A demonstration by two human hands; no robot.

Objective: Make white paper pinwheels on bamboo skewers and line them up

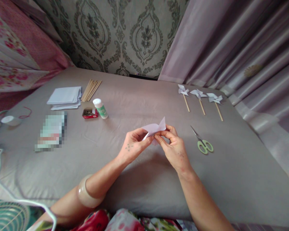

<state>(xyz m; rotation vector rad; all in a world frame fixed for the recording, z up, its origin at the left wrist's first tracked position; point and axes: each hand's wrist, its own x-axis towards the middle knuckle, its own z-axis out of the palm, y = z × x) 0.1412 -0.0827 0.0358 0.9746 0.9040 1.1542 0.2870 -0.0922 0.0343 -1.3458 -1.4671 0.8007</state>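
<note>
A white paper pinwheel head (154, 128) with bent-up corners is held in the air above the grey bed sheet, between both hands. My left hand (136, 143) grips its left side, thumb toward the middle. The thumb and fingers of my right hand (172, 144) pinch it at the right, near the centre. Whatever lies between the fingertips is hidden. To the right, green-handled scissors (202, 142) lie with blades pointing away. Beyond them lie three finished pinwheels on sticks, including a left one (183, 90), a middle one (198, 94) and a right one (214, 98).
At the left are a stack of white paper (65, 97), several wooden sticks (91, 90), a red box (90, 113) of small metal pieces, and an upright glue bottle (100, 109). A blurred packet (51, 131) lies nearer. A white cable (21, 201) and a fan (9, 215) are at the lower left.
</note>
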